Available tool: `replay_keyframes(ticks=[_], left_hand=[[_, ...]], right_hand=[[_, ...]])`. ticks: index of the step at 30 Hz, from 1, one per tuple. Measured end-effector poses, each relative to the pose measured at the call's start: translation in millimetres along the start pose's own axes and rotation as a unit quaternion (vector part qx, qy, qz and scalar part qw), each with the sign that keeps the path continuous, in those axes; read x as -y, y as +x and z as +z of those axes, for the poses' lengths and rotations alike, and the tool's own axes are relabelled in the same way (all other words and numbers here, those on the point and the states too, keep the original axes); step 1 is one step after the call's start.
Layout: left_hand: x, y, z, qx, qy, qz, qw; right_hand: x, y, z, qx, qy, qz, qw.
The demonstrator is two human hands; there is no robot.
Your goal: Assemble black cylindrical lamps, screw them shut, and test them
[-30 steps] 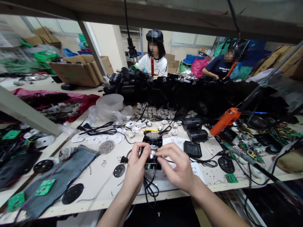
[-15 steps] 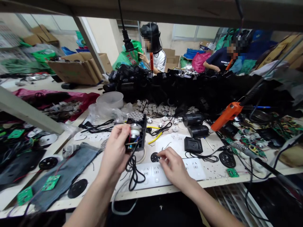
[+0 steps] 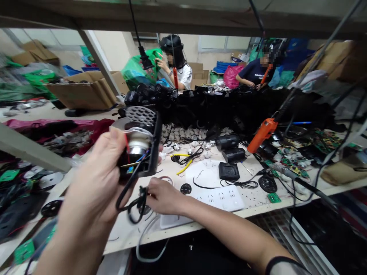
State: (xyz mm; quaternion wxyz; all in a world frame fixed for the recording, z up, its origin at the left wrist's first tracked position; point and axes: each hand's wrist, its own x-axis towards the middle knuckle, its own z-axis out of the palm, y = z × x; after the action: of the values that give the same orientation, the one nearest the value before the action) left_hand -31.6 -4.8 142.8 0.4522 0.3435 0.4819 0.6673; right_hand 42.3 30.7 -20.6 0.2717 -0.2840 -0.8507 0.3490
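Holding, left of centre: left hand (image 3: 99,173), fingers clamped on open black housing (image 3: 155,149);
Gripping, lower centre: right hand (image 3: 165,196), fingers together on looped black cord (image 3: 141,196)

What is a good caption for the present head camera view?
Left hand raises an open black housing while the right hand grips its bundled black cord.
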Motion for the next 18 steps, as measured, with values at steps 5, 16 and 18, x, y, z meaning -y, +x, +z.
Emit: replay_keyframes(ticks=[5, 16, 18], left_hand=[[23, -9, -12.0, -0.011, 0.077, 0.011, 0.997], [209, -145, 64.0, 0.383, 0.116, -0.350, 0.847], [223, -156, 70.5, 0.389, 0.092, -0.358, 0.844]], right_hand=[[7, -105, -59, -0.297, 0.060, -0.003, 0.953], [52, -270, -124, -0.432, -0.149, 0.146, 0.877], [31, -269, -124, -0.436, -0.093, 0.198, 0.873]])
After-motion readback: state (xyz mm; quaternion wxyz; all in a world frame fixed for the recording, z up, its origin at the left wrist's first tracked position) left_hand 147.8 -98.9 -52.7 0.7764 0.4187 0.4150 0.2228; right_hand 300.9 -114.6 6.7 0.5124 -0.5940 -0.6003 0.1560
